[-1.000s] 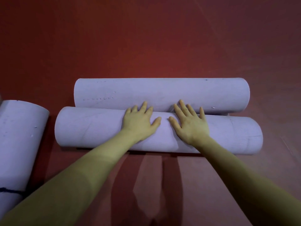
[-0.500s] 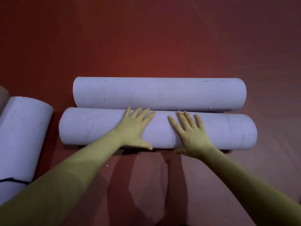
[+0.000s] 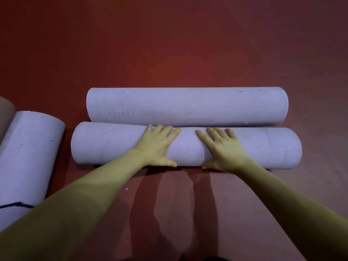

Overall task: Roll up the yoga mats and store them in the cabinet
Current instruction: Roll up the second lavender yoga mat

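Both forearms reach forward over the red floor (image 3: 169,53). A second ago the palms sat higher on the near mat (image 3: 113,144); now they have slid back toward the person, thumbs down at its near edge, which suggests the roll is finished and being snugged tight. The left hand (image 3: 157,146) and right hand (image 3: 224,147) lie flat, fingers straight and spread, pressing without gripping. Just beyond the fingertips, touching, lies a second rolled mat (image 3: 188,106). Well left of the left hand lies a third mat (image 3: 28,147).
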A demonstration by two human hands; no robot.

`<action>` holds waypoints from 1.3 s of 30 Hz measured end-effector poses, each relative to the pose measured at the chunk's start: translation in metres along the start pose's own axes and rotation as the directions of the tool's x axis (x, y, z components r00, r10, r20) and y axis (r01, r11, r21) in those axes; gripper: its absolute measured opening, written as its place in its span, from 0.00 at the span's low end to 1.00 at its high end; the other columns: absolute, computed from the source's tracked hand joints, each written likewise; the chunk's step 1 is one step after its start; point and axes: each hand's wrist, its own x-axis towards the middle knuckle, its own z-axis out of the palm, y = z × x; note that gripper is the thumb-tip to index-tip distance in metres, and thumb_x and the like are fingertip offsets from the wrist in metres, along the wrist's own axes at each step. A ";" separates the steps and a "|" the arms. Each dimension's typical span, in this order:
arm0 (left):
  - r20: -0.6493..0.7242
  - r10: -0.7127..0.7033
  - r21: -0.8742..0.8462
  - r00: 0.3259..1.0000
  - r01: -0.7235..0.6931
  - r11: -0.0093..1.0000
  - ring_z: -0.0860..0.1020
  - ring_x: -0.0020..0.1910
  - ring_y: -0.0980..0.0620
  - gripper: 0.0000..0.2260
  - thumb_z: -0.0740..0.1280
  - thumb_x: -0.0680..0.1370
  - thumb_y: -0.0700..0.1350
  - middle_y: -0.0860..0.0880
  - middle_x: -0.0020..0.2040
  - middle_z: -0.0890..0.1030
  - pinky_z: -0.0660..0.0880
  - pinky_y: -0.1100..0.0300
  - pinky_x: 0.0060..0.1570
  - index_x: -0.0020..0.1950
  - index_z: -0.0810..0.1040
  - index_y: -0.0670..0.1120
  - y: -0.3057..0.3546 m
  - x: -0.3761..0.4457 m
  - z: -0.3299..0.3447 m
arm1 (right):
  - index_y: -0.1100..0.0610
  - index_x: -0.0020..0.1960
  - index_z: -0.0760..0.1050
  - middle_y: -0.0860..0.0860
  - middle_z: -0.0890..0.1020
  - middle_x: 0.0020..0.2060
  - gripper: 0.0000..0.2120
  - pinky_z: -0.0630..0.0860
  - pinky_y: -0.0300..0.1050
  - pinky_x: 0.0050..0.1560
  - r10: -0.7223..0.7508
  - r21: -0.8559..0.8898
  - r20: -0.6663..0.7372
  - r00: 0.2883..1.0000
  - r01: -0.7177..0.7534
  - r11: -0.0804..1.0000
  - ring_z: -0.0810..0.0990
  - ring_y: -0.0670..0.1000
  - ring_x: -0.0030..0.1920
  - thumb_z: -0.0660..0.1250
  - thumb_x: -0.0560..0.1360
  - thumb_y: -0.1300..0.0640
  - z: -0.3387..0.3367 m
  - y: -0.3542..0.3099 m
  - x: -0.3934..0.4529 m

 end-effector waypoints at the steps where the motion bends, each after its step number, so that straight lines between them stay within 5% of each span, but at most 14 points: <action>1: -0.012 0.000 -0.004 1.000 0.000 1.000 0.68 0.65 0.44 0.49 0.67 0.65 0.71 0.46 0.72 0.65 0.64 0.46 0.63 0.77 0.56 0.46 0.001 -0.002 0.001 | 0.58 0.66 0.74 0.62 0.80 0.53 0.57 0.75 0.62 0.51 -0.001 0.003 -0.013 1.000 0.001 1.000 0.80 0.62 0.52 0.81 0.40 0.38 0.000 -0.002 -0.002; 7: -0.108 0.036 -0.046 0.993 -0.041 0.998 0.78 0.51 0.42 0.49 0.73 0.56 0.71 0.43 0.60 0.78 0.74 0.46 0.49 0.68 0.72 0.42 0.014 -0.028 0.013 | 0.57 0.65 0.74 0.61 0.80 0.53 0.56 0.75 0.62 0.51 0.000 0.038 -0.019 1.000 0.001 0.999 0.81 0.61 0.52 0.81 0.39 0.40 -0.006 -0.016 -0.030; 16: -0.107 0.094 -0.061 0.990 -0.101 0.993 0.80 0.47 0.44 0.49 0.72 0.52 0.72 0.44 0.57 0.81 0.77 0.49 0.45 0.64 0.77 0.42 0.043 -0.077 0.021 | 0.55 0.67 0.66 0.61 0.80 0.55 0.54 0.76 0.56 0.50 -0.017 0.118 0.046 0.999 0.012 0.993 0.80 0.61 0.52 0.79 0.46 0.37 -0.017 -0.046 -0.084; 18: -0.056 0.075 -0.098 0.996 -0.080 0.992 0.79 0.55 0.43 0.49 0.66 0.56 0.74 0.43 0.63 0.78 0.75 0.46 0.53 0.68 0.73 0.43 0.047 -0.086 0.023 | 0.55 0.68 0.66 0.61 0.79 0.56 0.54 0.75 0.58 0.52 -0.019 0.121 0.045 0.999 0.014 0.993 0.80 0.61 0.53 0.79 0.47 0.37 -0.016 -0.053 -0.092; 21: 0.030 -0.033 -0.196 0.999 0.038 0.980 0.64 0.73 0.45 0.47 0.43 0.64 0.74 0.47 0.76 0.63 0.59 0.47 0.70 0.77 0.59 0.50 0.049 -0.088 0.012 | 0.54 0.69 0.64 0.63 0.78 0.58 0.58 0.74 0.61 0.56 0.012 0.114 0.102 0.995 -0.023 0.993 0.79 0.62 0.56 0.80 0.44 0.36 -0.017 -0.057 -0.093; 24: 0.083 -0.181 -0.256 0.980 0.196 0.947 0.52 0.77 0.50 0.48 0.31 0.62 0.72 0.50 0.79 0.52 0.48 0.52 0.74 0.79 0.49 0.52 0.055 -0.079 0.004 | 0.54 0.71 0.63 0.64 0.76 0.61 0.59 0.71 0.64 0.58 0.029 0.093 0.155 0.987 -0.044 0.995 0.77 0.63 0.60 0.78 0.46 0.34 -0.016 -0.056 -0.091; 30: 0.110 -0.220 -0.298 0.969 0.243 0.923 0.42 0.77 0.47 0.37 0.39 0.73 0.72 0.47 0.79 0.43 0.42 0.48 0.74 0.78 0.45 0.56 0.053 -0.054 0.004 | 0.57 0.71 0.63 0.64 0.74 0.64 0.49 0.64 0.69 0.65 0.066 0.094 0.176 0.982 -0.084 0.992 0.74 0.65 0.64 0.54 0.64 0.22 -0.013 -0.060 -0.087; 35: 0.094 -0.280 -0.321 0.955 0.296 0.900 0.39 0.77 0.47 0.33 0.47 0.77 0.69 0.47 0.79 0.40 0.39 0.48 0.74 0.78 0.48 0.56 0.037 -0.017 -0.007 | 0.57 0.65 0.70 0.64 0.75 0.63 0.45 0.63 0.71 0.64 0.072 0.120 0.242 0.968 -0.103 0.987 0.75 0.64 0.63 0.47 0.68 0.22 -0.014 -0.053 -0.073; 37: 0.092 -0.299 -0.310 0.950 0.312 0.898 0.39 0.77 0.47 0.33 0.47 0.77 0.69 0.47 0.79 0.40 0.39 0.48 0.74 0.78 0.48 0.56 0.032 -0.005 -0.011 | 0.52 0.71 0.67 0.61 0.68 0.71 0.50 0.54 0.70 0.69 0.102 0.113 0.271 0.957 -0.137 0.984 0.68 0.63 0.70 0.36 0.66 0.20 -0.019 -0.046 -0.061; 39: 0.075 -0.308 -0.305 0.948 0.316 0.898 0.39 0.77 0.48 0.33 0.47 0.77 0.69 0.47 0.79 0.40 0.39 0.47 0.74 0.78 0.48 0.56 0.027 0.003 -0.012 | 0.44 0.77 0.54 0.55 0.54 0.77 0.54 0.43 0.66 0.72 0.173 0.084 0.271 0.947 -0.202 0.976 0.55 0.59 0.76 0.29 0.60 0.19 -0.024 -0.039 -0.048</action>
